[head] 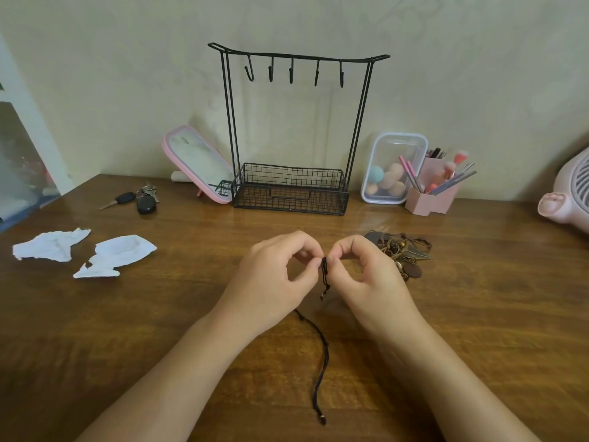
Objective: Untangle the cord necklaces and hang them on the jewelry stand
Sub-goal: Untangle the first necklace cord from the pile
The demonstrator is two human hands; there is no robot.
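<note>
Black cord point(324, 271) held in front of the stand point(290, 189), between it and us. We log the left hand point(274, 277) and right hand point(371, 279) both curled, each pinching the cord's knotted part between thumb and forefinger. The cord's loose tail lies on the wooden table point(484, 317), nearer us. Other necklaces point(402, 254) sit heaped front-right of the stand.

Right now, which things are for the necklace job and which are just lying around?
For the job: black cord pinched by left hand and right hand, brown necklace pile, jewelry stand.
Lying around: keys, crumpled tissues, pink mirror, sponge box, brush holder, pink fan.
</note>
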